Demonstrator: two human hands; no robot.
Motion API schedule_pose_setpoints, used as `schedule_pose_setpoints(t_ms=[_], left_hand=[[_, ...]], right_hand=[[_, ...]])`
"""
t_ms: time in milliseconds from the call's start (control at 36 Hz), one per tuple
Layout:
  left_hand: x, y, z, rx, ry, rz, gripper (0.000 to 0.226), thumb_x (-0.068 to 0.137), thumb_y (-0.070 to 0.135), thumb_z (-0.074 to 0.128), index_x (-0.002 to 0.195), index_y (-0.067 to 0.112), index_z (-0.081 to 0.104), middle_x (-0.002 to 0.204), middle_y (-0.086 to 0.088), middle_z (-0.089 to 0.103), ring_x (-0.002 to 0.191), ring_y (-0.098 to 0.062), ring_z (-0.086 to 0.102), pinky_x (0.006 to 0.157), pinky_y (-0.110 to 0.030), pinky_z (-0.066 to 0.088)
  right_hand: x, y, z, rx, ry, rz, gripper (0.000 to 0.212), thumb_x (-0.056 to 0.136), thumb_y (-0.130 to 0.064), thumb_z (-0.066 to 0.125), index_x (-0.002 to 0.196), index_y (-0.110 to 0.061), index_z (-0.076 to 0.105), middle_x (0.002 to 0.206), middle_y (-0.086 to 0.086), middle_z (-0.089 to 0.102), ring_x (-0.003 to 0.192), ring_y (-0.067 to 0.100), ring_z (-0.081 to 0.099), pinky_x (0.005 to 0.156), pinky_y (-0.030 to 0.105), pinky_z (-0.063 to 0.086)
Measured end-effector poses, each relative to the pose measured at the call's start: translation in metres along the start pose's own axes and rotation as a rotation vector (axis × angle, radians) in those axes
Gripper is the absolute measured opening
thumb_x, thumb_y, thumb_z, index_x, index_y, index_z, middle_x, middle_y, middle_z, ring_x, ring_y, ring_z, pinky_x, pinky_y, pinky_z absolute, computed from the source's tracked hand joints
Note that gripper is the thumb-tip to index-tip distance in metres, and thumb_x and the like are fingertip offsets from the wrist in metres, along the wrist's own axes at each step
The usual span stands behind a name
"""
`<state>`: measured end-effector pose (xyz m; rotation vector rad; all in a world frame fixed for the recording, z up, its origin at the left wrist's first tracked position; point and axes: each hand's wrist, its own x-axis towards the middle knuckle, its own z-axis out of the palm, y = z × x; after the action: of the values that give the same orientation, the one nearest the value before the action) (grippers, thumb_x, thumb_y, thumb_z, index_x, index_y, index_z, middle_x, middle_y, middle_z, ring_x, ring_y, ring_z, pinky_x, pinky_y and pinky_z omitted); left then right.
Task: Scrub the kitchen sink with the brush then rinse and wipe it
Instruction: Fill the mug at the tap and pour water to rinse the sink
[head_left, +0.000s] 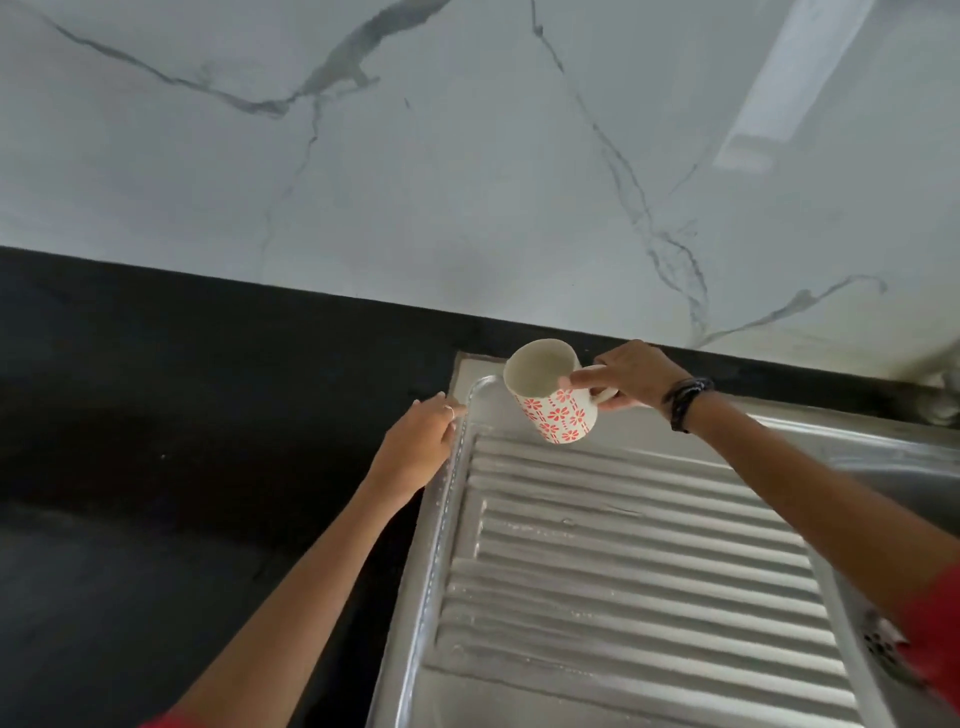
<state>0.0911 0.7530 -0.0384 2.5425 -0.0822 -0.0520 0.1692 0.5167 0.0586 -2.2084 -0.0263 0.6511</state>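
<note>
Sink (649, 561): stainless steel, set into a black surface (182, 441); occupies the lower right of the head view. Its ribbed draining board fills most of the visible part, with wet streaks and droplets along the ridges and the raised left rim. The basin lies at the far right edge, largely hidden behind the right forearm; a drain strainer (880, 642) shows partly there.

Mug (551, 392): white with a red flower pattern, held in the air over the far left corner of the draining board, tilted with its mouth facing up and to the left.

Right hand (636, 376): fingers curled round the mug's handle, gripping it; dark bands on the wrist.

Left hand (421, 444): fingers fairly straight, holding nothing, fingertips resting on the sink's left rim near the far corner; a ring on one finger.

Wall (467, 156): white marble-patterned panel with grey veins, behind the surface.

Sleeves: red, at the lower frame edges.
</note>
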Motion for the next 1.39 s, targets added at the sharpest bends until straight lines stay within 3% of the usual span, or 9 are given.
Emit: schedule_pose_setpoints(t_ms=[278, 528, 667, 861, 944, 1000, 1083, 1250, 1389], left_hand=[[0.065, -0.018, -0.006, 0.238, -0.048, 0.163, 0.043, 0.097, 0.010, 0.040, 0.140, 0.015, 0.039, 0.148, -0.001, 0.036, 0.144, -0.017, 0.015, 0.117, -0.040, 0.007], [0.075, -0.033, 0.006, 0.434, -0.192, 0.236, 0.046, 0.102, 0.019, 0.029, 0.146, 0.009, 0.024, 0.156, -0.004, 0.016, 0.145, -0.016, 0.007, 0.117, -0.038, 0.003], [0.056, -0.036, 0.012, 0.574, -0.185, 0.284, 0.058, 0.100, 0.020, 0.033, 0.149, 0.006, 0.004, 0.157, -0.009, 0.006, 0.145, -0.019, 0.003, 0.116, -0.039, -0.004], [0.010, -0.033, 0.011, 0.624, -0.188, 0.347, 0.053, 0.101, 0.021, 0.031, 0.148, 0.005, 0.013, 0.157, -0.011, 0.004, 0.146, -0.019, 0.002, 0.114, -0.039, -0.011], [-0.013, -0.033, 0.013, 0.628, -0.210, 0.364, 0.052, 0.101, 0.019, 0.029, 0.148, 0.008, 0.013, 0.157, -0.011, 0.000, 0.145, -0.019, -0.002, 0.114, -0.040, -0.012], [-0.023, -0.034, 0.014, 0.610, -0.230, 0.378, 0.049, 0.101, 0.018, 0.029, 0.148, 0.009, 0.018, 0.157, -0.011, 0.000, 0.145, -0.020, -0.003, 0.114, -0.041, -0.011], [-0.046, -0.033, 0.015, 0.564, -0.228, 0.376, 0.049, 0.101, 0.019, 0.028, 0.148, 0.009, 0.016, 0.157, -0.009, 0.000, 0.145, -0.018, -0.004, 0.114, -0.039, -0.013], [-0.087, -0.039, 0.015, 0.462, -0.241, 0.402, 0.040, 0.100, 0.015, 0.029, 0.136, 0.007, 0.044, 0.157, -0.006, 0.007, 0.144, -0.013, -0.006, 0.114, -0.037, -0.015], [-0.108, -0.040, 0.012, 0.426, -0.322, 0.360, 0.040, 0.102, 0.018, 0.028, 0.139, 0.009, 0.039, 0.157, -0.003, 0.004, 0.138, -0.004, -0.015, 0.114, -0.033, -0.016]], right_hand=[[0.019, -0.032, 0.011, -0.360, 0.012, -0.037, 0.034, 0.080, -0.040, 0.068, 0.064, -0.013, 0.054, 0.095, 0.015, 0.071, 0.096, 0.025, 0.066, 0.092, 0.039, 0.050], [0.026, -0.044, 0.024, -0.401, 0.012, -0.020, 0.040, 0.074, -0.045, 0.071, 0.059, -0.012, 0.053, 0.067, 0.002, 0.062, 0.075, 0.018, 0.064, 0.054, 0.015, 0.040], [0.012, -0.041, 0.034, -0.411, -0.012, -0.026, 0.044, 0.071, -0.045, 0.074, 0.052, -0.018, 0.045, 0.054, -0.006, 0.050, 0.074, 0.017, 0.066, 0.049, 0.013, 0.034], [-0.018, -0.035, 0.049, -0.496, -0.045, -0.064, 0.049, 0.070, -0.047, 0.074, 0.056, -0.006, 0.049, 0.056, 0.005, 0.048, 0.071, 0.034, 0.059, 0.055, 0.024, 0.029], [-0.031, -0.037, 0.056, -0.524, -0.071, -0.078, 0.048, 0.070, -0.048, 0.073, 0.055, -0.009, 0.051, 0.054, 0.001, 0.044, 0.061, 0.018, 0.044, 0.053, 0.024, 0.025], [-0.036, -0.039, 0.059, -0.546, -0.077, -0.083, 0.043, 0.071, -0.049, 0.072, 0.081, -0.007, 0.068, 0.066, -0.001, 0.056, 0.064, 0.012, 0.048, 0.055, 0.020, 0.031], [-0.050, -0.040, 0.066, -0.606, -0.084, -0.113, 0.064, 0.073, -0.050, 0.070, 0.119, -0.006, 0.061, 0.113, 0.004, 0.066, 0.093, 0.014, 0.057, 0.074, 0.016, 0.037], [-0.072, -0.036, 0.081, -0.658, -0.127, -0.147, 0.069, 0.070, -0.054, 0.070, 0.122, -0.010, 0.060, 0.121, 0.005, 0.063, 0.107, 0.017, 0.058, 0.080, 0.020, 0.038], [-0.090, -0.033, 0.092, -0.699, -0.134, -0.176, 0.072, 0.068, -0.056, 0.071, 0.124, -0.012, 0.059, 0.124, 0.003, 0.061, 0.111, 0.018, 0.057, 0.089, 0.025, 0.041]])
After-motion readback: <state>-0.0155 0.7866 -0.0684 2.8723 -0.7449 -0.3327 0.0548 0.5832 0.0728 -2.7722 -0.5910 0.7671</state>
